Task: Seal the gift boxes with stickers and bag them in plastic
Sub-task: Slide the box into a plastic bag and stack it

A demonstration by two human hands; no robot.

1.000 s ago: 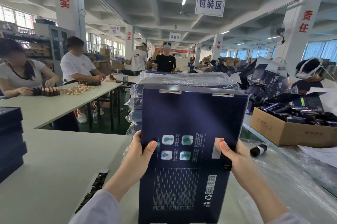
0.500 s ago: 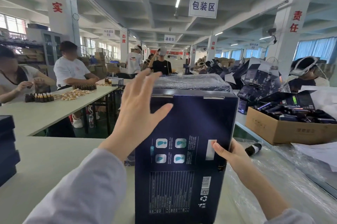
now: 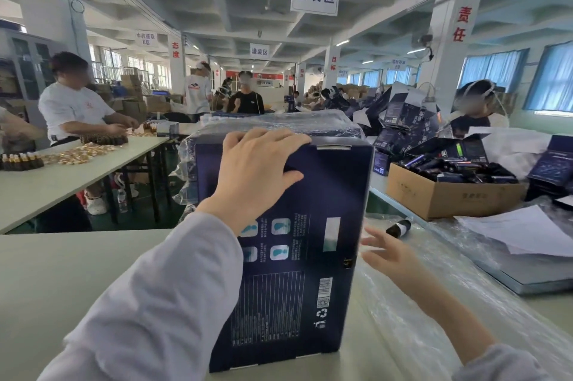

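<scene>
Counter [image 3: 62,272], pale green, carries the work. Clear plastic film [image 3: 434,303] lies spread over its right part. One dark blue gift box [image 3: 310,256] stands upright on its narrow end at the middle of the counter, printed face toward the wearer, at the near edge of the film. Just behind it stands one film-wrapped stack [image 3: 279,123] of like boxes; the number in it cannot be told. One brown carton [image 3: 449,194] of dark goods sits well to the right. The left hand [image 3: 257,169] grips the box's top edge, fingers [image 3: 279,137] hooked over the top and thumb on the front face. The right hand [image 3: 387,253] hangs beside the box's right side with fingers spread and released, holding nothing; contact with the box cannot be confirmed. One small dark bottle [image 3: 398,228] lies loose on the film near that hand. One silver sticker [image 3: 333,147] shows on the top edge. Risk, in my judgement: held by one hand only and standing tall, the box could tip or slide on the slick film, and a careless sweep of the right hand could send the bottle rolling.
</scene>
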